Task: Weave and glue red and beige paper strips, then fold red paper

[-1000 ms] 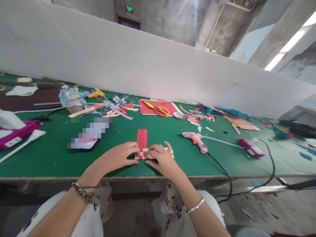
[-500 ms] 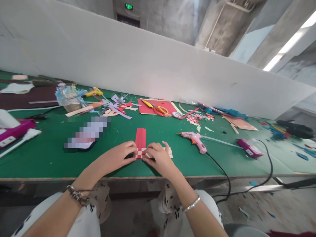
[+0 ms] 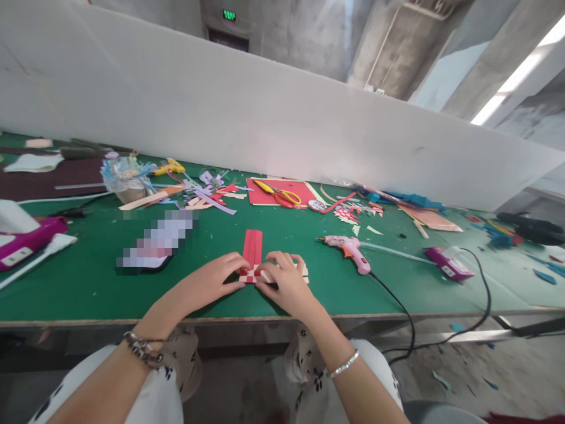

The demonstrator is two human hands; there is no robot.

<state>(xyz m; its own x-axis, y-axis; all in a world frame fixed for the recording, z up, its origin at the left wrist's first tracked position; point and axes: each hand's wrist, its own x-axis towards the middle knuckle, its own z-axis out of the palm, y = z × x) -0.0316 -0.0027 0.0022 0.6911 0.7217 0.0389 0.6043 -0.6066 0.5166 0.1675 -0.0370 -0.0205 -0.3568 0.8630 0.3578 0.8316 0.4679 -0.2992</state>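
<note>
Red and cream paper strips [image 3: 253, 247] lie on the green table in front of me, woven into a small checkered patch. The red strips point away from me, and the cream ones stick out to the right. At the patch's left edge, my left hand [image 3: 227, 274] is closed, thumb and fingers pinching the weave. My right hand [image 3: 285, 280] is closed over the right side, its fingertips pressed on the cream strips and covering part of them. Right of it lies a pink hot glue gun [image 3: 351, 250] with a black cord.
Yellow-and-red scissors [image 3: 278, 193] rest on red paper sheets [image 3: 260, 197] at the back. Paper scraps [image 3: 212, 191] are piled left of them. A blurred-out phone-like object [image 3: 159, 241] lies left. Purple power sockets [image 3: 450, 265] stand right and at the far left. A white partition [image 3: 265, 106] runs behind.
My left fingers have shifted slightly right onto the checkered patch. My right-hand fingers have moved a little over the cream strips. The woven paper stays nearly in place.
</note>
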